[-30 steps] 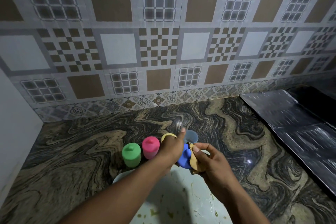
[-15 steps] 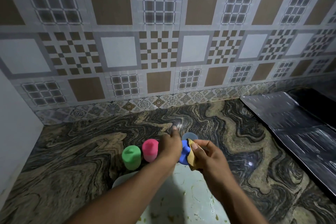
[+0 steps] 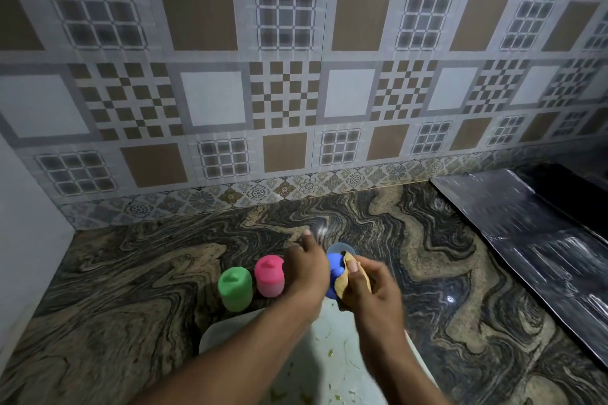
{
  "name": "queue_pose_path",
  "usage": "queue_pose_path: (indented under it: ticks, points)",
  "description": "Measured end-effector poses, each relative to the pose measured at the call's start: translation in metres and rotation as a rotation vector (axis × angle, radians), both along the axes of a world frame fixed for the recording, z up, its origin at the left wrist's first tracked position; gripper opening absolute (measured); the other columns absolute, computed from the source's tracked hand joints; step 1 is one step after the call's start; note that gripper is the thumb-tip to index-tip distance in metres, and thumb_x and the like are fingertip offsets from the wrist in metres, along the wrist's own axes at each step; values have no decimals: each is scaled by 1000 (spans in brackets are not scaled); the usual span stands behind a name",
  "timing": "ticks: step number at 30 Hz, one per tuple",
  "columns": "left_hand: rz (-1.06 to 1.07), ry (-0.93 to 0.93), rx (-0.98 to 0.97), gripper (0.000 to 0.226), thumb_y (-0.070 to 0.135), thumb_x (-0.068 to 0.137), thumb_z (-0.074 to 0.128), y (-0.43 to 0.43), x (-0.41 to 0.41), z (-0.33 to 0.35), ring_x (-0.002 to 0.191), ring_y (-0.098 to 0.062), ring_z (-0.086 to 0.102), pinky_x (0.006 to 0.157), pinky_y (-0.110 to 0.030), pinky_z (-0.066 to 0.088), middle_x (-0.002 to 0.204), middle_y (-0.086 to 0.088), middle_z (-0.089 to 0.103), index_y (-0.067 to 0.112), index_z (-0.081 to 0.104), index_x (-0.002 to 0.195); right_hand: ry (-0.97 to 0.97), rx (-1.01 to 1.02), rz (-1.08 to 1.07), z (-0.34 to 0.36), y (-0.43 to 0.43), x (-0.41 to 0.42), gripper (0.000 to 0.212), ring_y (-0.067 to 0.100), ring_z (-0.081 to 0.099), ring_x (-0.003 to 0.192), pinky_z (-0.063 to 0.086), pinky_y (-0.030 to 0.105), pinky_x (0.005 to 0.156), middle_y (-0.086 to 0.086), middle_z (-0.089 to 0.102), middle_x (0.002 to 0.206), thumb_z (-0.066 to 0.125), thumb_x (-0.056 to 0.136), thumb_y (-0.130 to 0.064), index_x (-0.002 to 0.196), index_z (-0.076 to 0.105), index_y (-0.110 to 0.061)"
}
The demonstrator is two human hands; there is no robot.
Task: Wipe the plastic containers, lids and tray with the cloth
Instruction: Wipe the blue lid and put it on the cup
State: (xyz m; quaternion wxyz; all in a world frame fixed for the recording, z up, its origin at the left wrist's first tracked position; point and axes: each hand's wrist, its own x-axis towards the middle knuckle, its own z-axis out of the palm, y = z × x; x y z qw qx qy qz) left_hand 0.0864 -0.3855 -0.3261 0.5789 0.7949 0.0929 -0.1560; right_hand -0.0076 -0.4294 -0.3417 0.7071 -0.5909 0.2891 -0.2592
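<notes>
My left hand (image 3: 306, 270) grips a blue-lidded plastic container (image 3: 335, 268) above the far end of the white tray (image 3: 214, 335). My right hand (image 3: 371, 286) presses a tan cloth (image 3: 343, 279) against the container's blue lid, thumb on top. A clear container rim (image 3: 342, 246) shows just behind the blue lid. A green-lidded container (image 3: 235, 288) and a pink-lidded container (image 3: 269, 275) stand upright on the counter, left of my left hand. The tray carries small green and brown flecks; my forearms cover much of it.
The marbled stone counter (image 3: 131, 273) runs back to a patterned tiled wall (image 3: 296, 76). A dark glossy sheet (image 3: 526, 246) lies at the right. A pale flat wall (image 3: 26, 240) stands at the left edge.
Both hands with the blue-lidded container and cloth shifted slightly away from me. The cloth has slid across the lid. The yellow ring seen earlier behind my left hand is hidden.
</notes>
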Motion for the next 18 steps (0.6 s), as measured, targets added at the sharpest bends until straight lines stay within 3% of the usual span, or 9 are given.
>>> queue_pose_path:
  ticks: [2, 4, 7, 8, 10, 12, 15, 18]
  points:
    - [93, -5, -46, 56, 40, 107, 32, 0, -6, 0, 109, -39, 61, 82, -35, 42, 119, -24, 66, -6, 64, 111, -18, 27, -145, -10, 15, 1, 9, 21, 66, 72, 53, 32, 54, 12, 73, 87, 62, 96, -22, 102, 64, -15]
    - [27, 73, -84, 56, 45, 105, 35, 2, -7, -4, 105, -36, 62, 83, -35, 44, 113, -21, 67, -1, 66, 106, -7, 68, -133, -11, 10, -2, 9, 22, 65, 67, 53, 32, 52, 17, 72, 85, 62, 96, -19, 102, 63, -12]
    - [-224, 301, -243, 56, 63, 97, 42, 10, 6, -13, 64, -23, 57, 73, -36, 48, 67, -5, 62, 20, 55, 63, 85, 110, 157, 4, -24, -7, 16, 23, 61, 61, 49, 34, 50, 21, 69, 81, 63, 94, -17, 102, 64, -2]
    - [-285, 336, -237, 57, 65, 95, 45, 11, 10, -14, 60, -22, 54, 71, -36, 47, 62, -2, 59, 20, 52, 61, 114, 94, 234, 9, -32, -9, 18, 23, 60, 61, 49, 34, 51, 19, 69, 80, 64, 94, -18, 102, 65, -1]
    - [-334, 240, -145, 51, 60, 96, 47, 6, 11, -9, 76, -26, 64, 75, -39, 51, 83, -7, 70, 13, 63, 82, 110, 52, 260, 15, -34, -7, 20, 21, 59, 60, 48, 33, 50, 16, 68, 78, 64, 94, -17, 102, 64, 0]
    - [-136, 59, -36, 52, 50, 102, 41, 1, 6, -4, 96, -33, 65, 78, -36, 48, 108, -17, 70, 3, 65, 101, 43, -14, 126, 11, -17, -3, 16, 21, 60, 61, 49, 34, 50, 16, 69, 78, 63, 95, -17, 102, 65, -2]
    - [88, -13, -93, 51, 40, 107, 33, 0, 0, 3, 103, -37, 61, 80, -35, 43, 112, -21, 67, 0, 64, 100, -45, -52, -181, -4, 17, 1, 8, 24, 68, 81, 58, 44, 67, 13, 72, 93, 63, 95, -19, 102, 64, -15]
    - [136, 69, -155, 47, 42, 107, 33, 0, -4, -3, 90, -31, 54, 77, -33, 36, 103, -16, 63, 6, 58, 89, -100, 17, -268, -9, 27, -3, 10, 28, 70, 91, 59, 46, 76, 14, 73, 100, 63, 94, -13, 103, 66, -15]
